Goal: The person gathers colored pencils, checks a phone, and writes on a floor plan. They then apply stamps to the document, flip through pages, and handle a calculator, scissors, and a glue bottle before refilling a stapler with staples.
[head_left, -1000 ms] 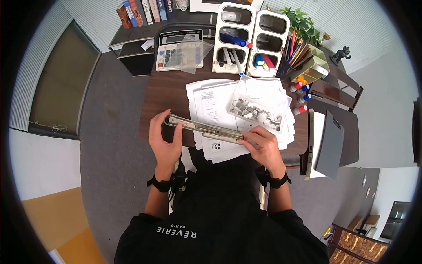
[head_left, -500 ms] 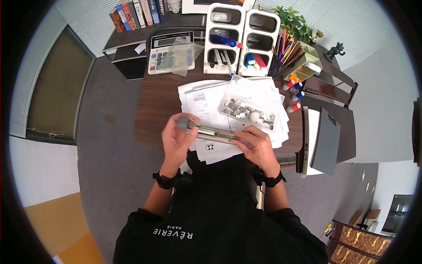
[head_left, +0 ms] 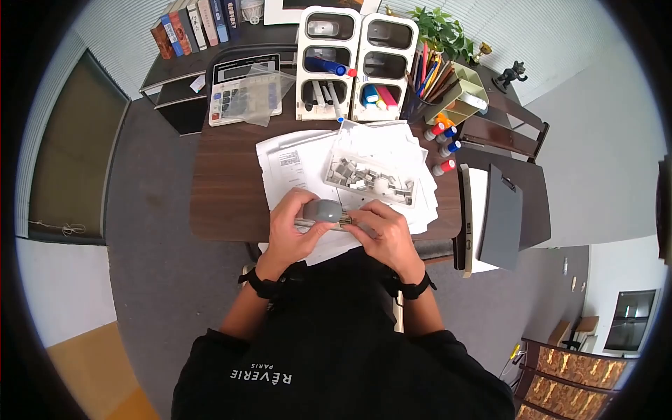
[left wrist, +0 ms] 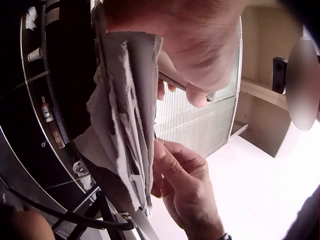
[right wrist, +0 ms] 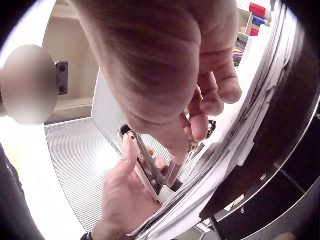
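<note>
A stapler with a rounded grey cap [head_left: 325,210] is held low over the near edge of the paper stack [head_left: 280,164]. My left hand [head_left: 289,227] grips its capped end, thumb on the near side and fingers behind. At the other end, the thumb and fingers of my right hand [head_left: 386,234] pinch the metal part. The right wrist view shows the stapler [right wrist: 142,162] spread apart, with my left hand [right wrist: 120,197] around it and my right thumb [right wrist: 175,147] at its metal strip. Paper edges and the left hand partly hide it in the left wrist view.
Just beyond the hands, a clear box of small metal pieces [head_left: 350,171] sits on the papers. Farther back are a calculator [head_left: 241,101], white organizers [head_left: 359,91] and a pencil cup [head_left: 418,108]. Red and blue capped bottles [head_left: 443,168] line the right side.
The long opened stapler has been turned and folded, its grey cap now facing up. Both hands have come closer together, and the head view has shifted a little.
</note>
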{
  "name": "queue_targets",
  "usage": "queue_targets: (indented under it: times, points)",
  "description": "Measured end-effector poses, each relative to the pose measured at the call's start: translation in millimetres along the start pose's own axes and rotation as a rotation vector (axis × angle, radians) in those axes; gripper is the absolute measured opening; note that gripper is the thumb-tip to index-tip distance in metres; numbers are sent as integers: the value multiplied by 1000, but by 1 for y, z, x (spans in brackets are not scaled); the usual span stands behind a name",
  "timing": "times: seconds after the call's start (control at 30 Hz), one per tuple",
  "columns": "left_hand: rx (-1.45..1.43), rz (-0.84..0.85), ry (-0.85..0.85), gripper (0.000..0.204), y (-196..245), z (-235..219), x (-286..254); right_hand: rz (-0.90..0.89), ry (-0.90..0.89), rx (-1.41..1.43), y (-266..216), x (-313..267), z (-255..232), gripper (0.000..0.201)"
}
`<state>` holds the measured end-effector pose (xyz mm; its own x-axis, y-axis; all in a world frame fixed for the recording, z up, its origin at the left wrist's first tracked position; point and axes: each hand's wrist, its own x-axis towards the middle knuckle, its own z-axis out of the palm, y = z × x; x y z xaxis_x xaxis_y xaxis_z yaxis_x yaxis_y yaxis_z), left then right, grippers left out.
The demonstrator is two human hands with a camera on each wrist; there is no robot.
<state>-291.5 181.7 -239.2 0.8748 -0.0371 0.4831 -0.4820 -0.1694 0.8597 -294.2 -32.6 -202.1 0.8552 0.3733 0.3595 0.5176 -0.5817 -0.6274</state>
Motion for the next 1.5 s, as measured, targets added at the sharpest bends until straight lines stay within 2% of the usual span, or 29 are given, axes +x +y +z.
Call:
queue_targets:
  times: [0.07,0.13,0.2,0.27,0.37,0.4,0.43,0.63,0.83,0.97,1.03,1.07,1.17,1.2,1.5]
  points:
    - [34,-1,-33,38,1,-1,1,3,-11,3,-3,4,-3,23]
    - [77,90,-18,41,1,3,3,37,5,27,-7,9,-16,19]
    - [69,94,0,41,3,4,3,89,72,-28,4,13,-29,15]
    - [56,101,14,42,4,5,4,120,140,-202,20,19,-40,13]
    - [63,114,31,43,2,6,4,169,121,-277,40,21,-50,13]
    - [64,121,32,43,0,6,2,200,65,-325,44,23,-54,13]
    - [67,127,32,43,-1,5,2,231,7,-372,46,24,-56,13]
    - [22,70,29,39,-1,0,-1,248,-34,-395,43,29,-49,11]
    - [-41,-14,33,39,2,-6,-2,168,3,-468,45,30,-47,7]
    - [-54,-11,45,39,1,-3,-1,79,62,-475,43,29,-49,5]
    - [-46,-17,28,39,5,-3,1,184,74,-181,19,31,-52,7]
    - [-47,-19,27,39,4,-2,1,185,73,-181,9,30,-52,7]
    - [-9,44,10,39,4,1,4,96,-48,75,-12,28,-41,8]
    - [15,39,-2,39,6,1,5,49,-48,91,-14,27,-32,8]
    - [33,27,9,38,9,2,8,17,-68,79,-9,19,-10,8]
